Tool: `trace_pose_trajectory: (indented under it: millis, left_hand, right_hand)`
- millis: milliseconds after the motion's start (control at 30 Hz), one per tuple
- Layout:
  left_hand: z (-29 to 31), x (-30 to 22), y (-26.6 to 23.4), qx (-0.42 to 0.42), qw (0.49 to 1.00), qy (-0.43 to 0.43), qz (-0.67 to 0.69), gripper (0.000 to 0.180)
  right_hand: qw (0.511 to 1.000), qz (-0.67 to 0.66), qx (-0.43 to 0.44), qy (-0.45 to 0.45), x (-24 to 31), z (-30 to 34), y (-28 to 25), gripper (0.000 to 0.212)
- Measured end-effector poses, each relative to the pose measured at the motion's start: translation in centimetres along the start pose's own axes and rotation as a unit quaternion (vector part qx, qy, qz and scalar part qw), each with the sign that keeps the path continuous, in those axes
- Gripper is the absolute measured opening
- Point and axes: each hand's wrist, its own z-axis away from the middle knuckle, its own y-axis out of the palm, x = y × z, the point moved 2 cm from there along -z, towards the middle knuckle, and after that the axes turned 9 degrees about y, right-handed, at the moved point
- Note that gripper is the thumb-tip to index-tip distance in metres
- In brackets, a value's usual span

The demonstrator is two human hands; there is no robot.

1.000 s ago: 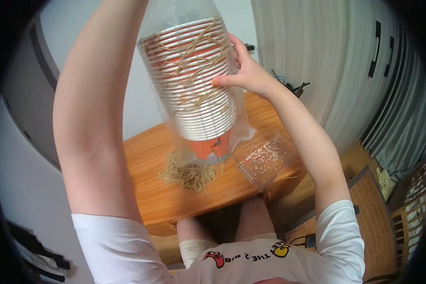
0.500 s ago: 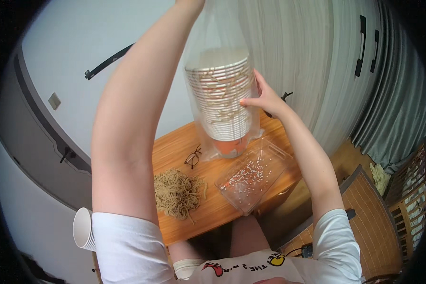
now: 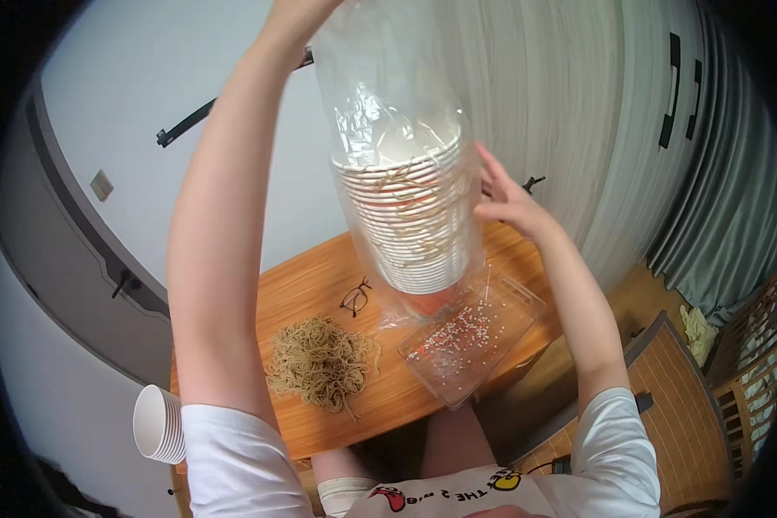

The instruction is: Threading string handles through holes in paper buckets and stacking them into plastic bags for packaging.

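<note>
A tall clear plastic bag (image 3: pixel 388 78) hangs from my left hand (image 3: pixel 306 10) at the top edge; the fingers are cut off there, but the bag's upper end runs up to them. Inside it stands a stack of white paper cups or bowls (image 3: pixel 406 216) with brown and orange print, rims up, the lowest one orange below. My right hand (image 3: pixel 509 203) is beside the stack's right side, fingers spread, the fingertips at or close to the plastic. Whether the bag's bottom touches the table cannot be told.
On the wooden table (image 3: pixel 298 276) lie a heap of tan string-like strands (image 3: pixel 322 363), folded eyeglasses (image 3: pixel 354 298) and a clear tray (image 3: pixel 445 393) with small white and red beads. White nested cups (image 3: pixel 157 423) stand at the left. A wall and a cabinet (image 3: pixel 570 104) close off the back.
The bag and its stack have come down and nearer to me, growing larger in view. My left hand has moved left; my right hand has loosened from the stack and shifted right.
</note>
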Motion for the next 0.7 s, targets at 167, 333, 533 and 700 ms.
trace_pose_trajectory:
  millis: [167, 333, 533, 700]
  left_hand:
    - [5.6, 1.9, -7.4, -0.044, 0.995, -0.005, -0.094, 0.100]
    - [14.6, 10.1, -4.6, -0.107, 0.987, -0.105, 0.063, 0.081]
    - [20.6, 12.5, 2.3, -0.117, 0.967, -0.123, 0.187, 0.068]
    - [30.9, 19.5, 3.3, -0.087, 0.972, -0.137, 0.170, 0.065]
  right_hand:
    - [0.994, -0.042, -0.094, -0.033, 3.6, -3.1, 1.2, 0.076]
    - [0.981, -0.064, -0.139, -0.115, 7.1, -6.8, 5.2, 0.067]
    - [0.980, -0.059, -0.137, -0.134, 1.7, -7.0, 5.3, 0.070]
    - [0.986, 0.086, -0.137, 0.048, -7.1, -4.2, 4.1, 0.067]
